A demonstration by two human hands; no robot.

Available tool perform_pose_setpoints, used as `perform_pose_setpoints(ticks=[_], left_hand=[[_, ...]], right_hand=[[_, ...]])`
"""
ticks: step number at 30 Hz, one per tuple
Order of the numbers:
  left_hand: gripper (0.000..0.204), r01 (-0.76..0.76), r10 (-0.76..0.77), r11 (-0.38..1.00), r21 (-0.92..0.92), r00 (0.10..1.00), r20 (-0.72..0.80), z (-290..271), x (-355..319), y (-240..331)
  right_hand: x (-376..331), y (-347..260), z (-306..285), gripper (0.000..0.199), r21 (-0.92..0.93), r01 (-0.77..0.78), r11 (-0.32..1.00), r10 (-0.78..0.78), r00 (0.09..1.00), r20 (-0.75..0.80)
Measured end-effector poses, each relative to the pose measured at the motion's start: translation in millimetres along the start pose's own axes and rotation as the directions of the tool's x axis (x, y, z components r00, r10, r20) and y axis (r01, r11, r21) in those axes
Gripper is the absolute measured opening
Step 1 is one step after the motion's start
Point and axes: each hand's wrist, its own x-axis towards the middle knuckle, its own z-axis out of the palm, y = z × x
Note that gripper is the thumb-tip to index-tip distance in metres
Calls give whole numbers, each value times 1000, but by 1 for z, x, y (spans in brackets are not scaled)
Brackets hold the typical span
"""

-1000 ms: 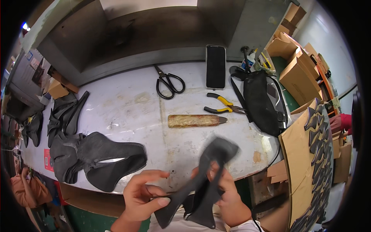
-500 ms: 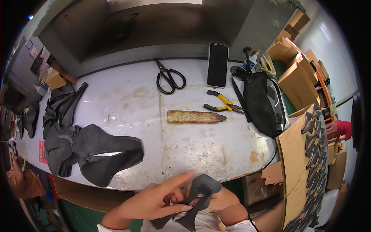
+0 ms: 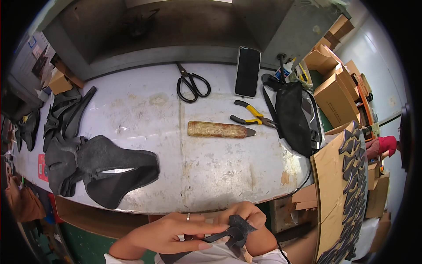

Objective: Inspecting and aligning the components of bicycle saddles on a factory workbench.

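Just off the table's front edge, a soft black shoe upper [image 3: 239,236] is held bunched and folded between both hands. My left hand [image 3: 173,232], with a ring on one finger, pinches its strip-like part between thumb and fingers. My right hand [image 3: 246,214] is closed round the upper's other end, its fingers partly hidden behind the material. More black shoe uppers [image 3: 112,160] lie overlapped at the table's left, with a further stack [image 3: 72,112] behind them. Nearest beyond my hands lies a knife [image 3: 217,130] with a tape-wrapped handle and a short dark tip.
Black-handled scissors [image 3: 192,86], yellow-and-black pliers [image 3: 252,116], a phone [image 3: 247,72] and a black pouch [image 3: 295,119] are on the table [image 3: 220,171]. At right leans a cardboard sheet [image 3: 327,189] bearing rows of dark pieces. Cardboard boxes [image 3: 336,99] stand behind; another person [image 3: 382,147] is at far right.
The upper has been turned and folded tighter. My right hand has come up into view around it, and my left index finger, raised before, now lies down against the material.
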Motion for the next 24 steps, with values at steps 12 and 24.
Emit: perform_pose_setpoints(ticks=[12,24], left_hand=[[49,-10,9,999,-46,1000,-16,-1,-5,0],[46,-38,39,989,144,999,-7,3,1,1]], right_hand=[[4,-12,20,24,-620,-148,770,-26,965,-263],[1,-1,15,22,-665,-46,746,-192,940,-281]])
